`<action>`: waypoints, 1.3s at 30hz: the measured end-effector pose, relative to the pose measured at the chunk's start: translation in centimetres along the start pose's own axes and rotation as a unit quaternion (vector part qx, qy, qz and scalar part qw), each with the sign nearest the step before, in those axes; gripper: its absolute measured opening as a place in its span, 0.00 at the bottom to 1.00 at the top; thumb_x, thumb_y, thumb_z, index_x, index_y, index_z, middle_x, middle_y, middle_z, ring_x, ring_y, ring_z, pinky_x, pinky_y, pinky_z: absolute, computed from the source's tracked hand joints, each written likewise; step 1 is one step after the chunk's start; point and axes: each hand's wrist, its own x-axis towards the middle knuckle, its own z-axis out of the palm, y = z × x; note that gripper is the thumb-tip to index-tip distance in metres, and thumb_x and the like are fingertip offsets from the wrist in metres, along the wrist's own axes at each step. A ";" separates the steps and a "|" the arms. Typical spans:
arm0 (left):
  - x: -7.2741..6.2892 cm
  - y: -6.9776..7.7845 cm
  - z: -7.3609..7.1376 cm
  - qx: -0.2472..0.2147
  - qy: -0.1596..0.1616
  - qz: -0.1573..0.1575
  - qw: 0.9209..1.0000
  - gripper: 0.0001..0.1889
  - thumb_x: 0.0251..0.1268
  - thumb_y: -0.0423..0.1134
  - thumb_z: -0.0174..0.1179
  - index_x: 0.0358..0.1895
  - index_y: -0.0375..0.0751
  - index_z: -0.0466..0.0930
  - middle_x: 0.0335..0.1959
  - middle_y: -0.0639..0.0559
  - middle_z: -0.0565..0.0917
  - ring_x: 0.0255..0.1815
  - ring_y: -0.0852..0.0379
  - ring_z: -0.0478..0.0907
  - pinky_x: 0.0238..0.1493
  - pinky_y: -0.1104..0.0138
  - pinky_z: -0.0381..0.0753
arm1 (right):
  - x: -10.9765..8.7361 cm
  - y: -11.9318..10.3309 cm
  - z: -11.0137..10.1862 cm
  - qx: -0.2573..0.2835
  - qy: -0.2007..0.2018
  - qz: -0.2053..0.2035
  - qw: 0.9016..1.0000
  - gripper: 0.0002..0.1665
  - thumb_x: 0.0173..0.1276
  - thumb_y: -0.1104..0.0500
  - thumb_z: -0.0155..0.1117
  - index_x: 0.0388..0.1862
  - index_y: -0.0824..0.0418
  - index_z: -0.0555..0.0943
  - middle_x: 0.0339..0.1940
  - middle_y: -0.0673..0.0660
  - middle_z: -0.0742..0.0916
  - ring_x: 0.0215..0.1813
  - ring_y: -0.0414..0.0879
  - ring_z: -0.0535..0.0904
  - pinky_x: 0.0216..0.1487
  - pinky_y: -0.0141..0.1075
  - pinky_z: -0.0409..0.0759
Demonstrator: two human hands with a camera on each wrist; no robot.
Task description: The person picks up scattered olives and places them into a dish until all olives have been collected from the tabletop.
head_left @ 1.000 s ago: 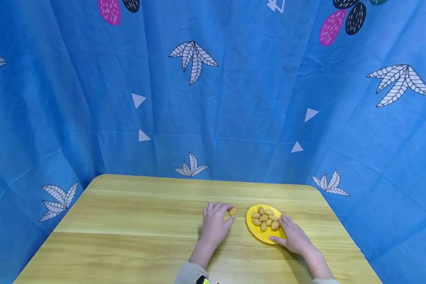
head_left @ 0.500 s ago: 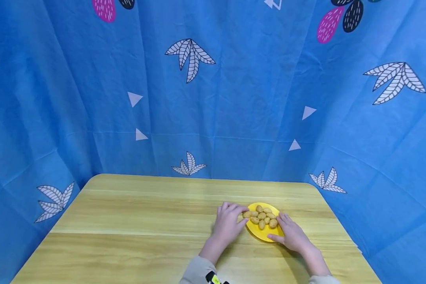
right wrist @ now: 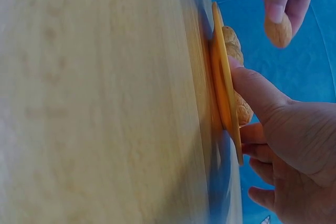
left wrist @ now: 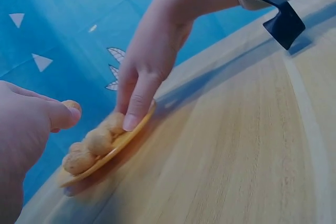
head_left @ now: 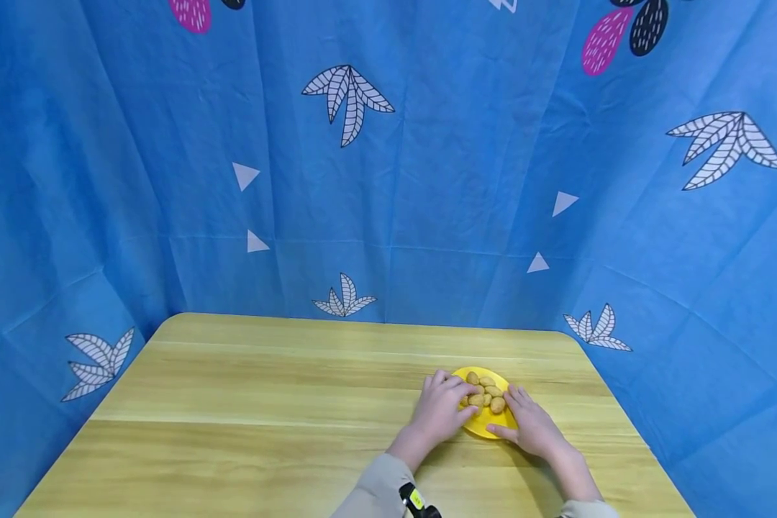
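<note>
Thumb and fingers of my left hand [head_left: 437,410] pinch a walnut [right wrist: 278,31], held above the yellow plate [head_left: 482,426]. Several more walnuts [head_left: 496,404] lie together on that plate; in the head view the left fingers cover some of them. My right hand [head_left: 532,428] rests at the plate's right side, fingers and thumb spread and touching its rim. From the right wrist view, the right thumb [right wrist: 257,87] lies over the rim beside the walnuts. In the left wrist view the pinched walnut [left wrist: 72,106] is mostly hidden by the hand.
The plate stands on a pale wooden table [head_left: 233,403], right of its middle. A blue patterned curtain [head_left: 388,180] hangs behind the table and along both sides. A dark strap with a yellow label [head_left: 416,498] sits on the left wrist.
My left hand has moved right with the pinched walnut, from the bare table on the left to above the plate. The right hand has stayed at the plate's rim.
</note>
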 end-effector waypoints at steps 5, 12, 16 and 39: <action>0.5 0.3 0.7 0.010 -0.011 0.023 1.000 0.15 0.63 0.54 0.62 0.52 0.61 0.83 0.52 0.66 0.84 0.51 0.62 0.71 0.49 0.68 0.65 | -0.1 0.1 0.0 0.000 0.002 -0.005 1.000 0.50 0.63 0.40 0.65 0.65 0.81 0.66 0.71 0.78 0.65 0.73 0.73 0.58 0.70 0.62 0.60; 1.0 0.4 1.7 0.020 -0.031 0.044 0.998 0.14 0.63 0.55 0.62 0.51 0.63 0.83 0.51 0.68 0.84 0.50 0.63 0.71 0.45 0.70 0.63 | 0.1 0.2 0.0 -0.005 0.006 -0.007 1.000 0.50 0.63 0.39 0.65 0.65 0.80 0.67 0.71 0.78 0.65 0.73 0.73 0.58 0.69 0.62 0.61; 1.0 0.5 2.2 0.031 -0.047 0.056 0.997 0.15 0.64 0.55 0.61 0.53 0.65 0.82 0.53 0.69 0.83 0.49 0.64 0.71 0.44 0.71 0.62 | 0.1 0.2 0.0 -0.008 0.010 -0.011 1.000 0.50 0.63 0.40 0.65 0.64 0.81 0.67 0.71 0.78 0.66 0.73 0.73 0.59 0.69 0.62 0.62; 1.7 0.0 3.1 0.071 -0.077 0.113 0.988 0.12 0.62 0.54 0.63 0.49 0.68 0.83 0.50 0.70 0.82 0.56 0.64 0.68 0.49 0.69 0.64 | -0.1 0.0 -0.1 -0.008 0.006 -0.008 1.000 0.50 0.63 0.39 0.65 0.64 0.81 0.67 0.71 0.78 0.66 0.73 0.72 0.59 0.69 0.61 0.62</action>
